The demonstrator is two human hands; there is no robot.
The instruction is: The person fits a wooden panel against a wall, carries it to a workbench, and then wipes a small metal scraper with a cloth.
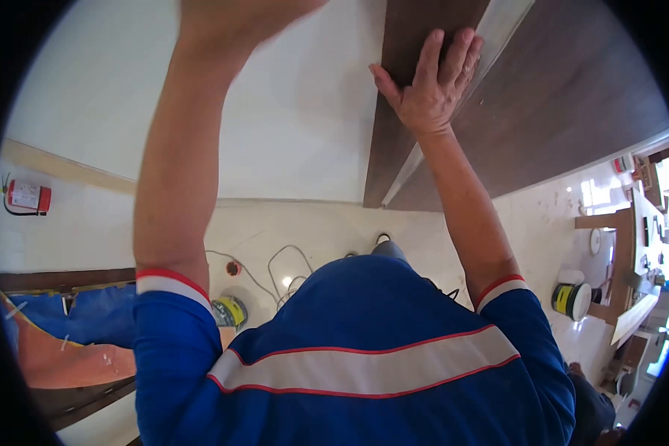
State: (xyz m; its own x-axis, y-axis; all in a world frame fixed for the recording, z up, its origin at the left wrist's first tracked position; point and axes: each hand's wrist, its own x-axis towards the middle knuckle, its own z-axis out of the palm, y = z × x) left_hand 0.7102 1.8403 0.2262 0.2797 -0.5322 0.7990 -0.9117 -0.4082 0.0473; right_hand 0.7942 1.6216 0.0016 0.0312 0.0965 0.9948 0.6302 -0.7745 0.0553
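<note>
Main risk, in my judgement: the dark board (401, 44) could slide or lean away from the white panel (305, 111) if the flat palm slips or pushes unevenly, since no fingers are seen wrapped around it. Uneven pressure could also open a gap along the pale strip (498, 37), which runs between the board and the wide dark panel (572, 89). A secondary hazard is the loose cable (293, 249) on the floor (513, 223), looped near the shoe (383, 238); a backward step could catch it or knock the bucket (230, 312) near it. Position of the board: directly under the right hand (427, 100), upright, its lower end close to the floor, with the white panel on its left side. The right hand is spread wide, thumb out to the left, the palm and fingers laid against the board and reaching toward the pale strip; nothing is gripped. The left hand (253, 15) is raised over the white panel, to the left of the board, and cut off by the top of the view; its fingers and any contact cannot be determined.
</note>
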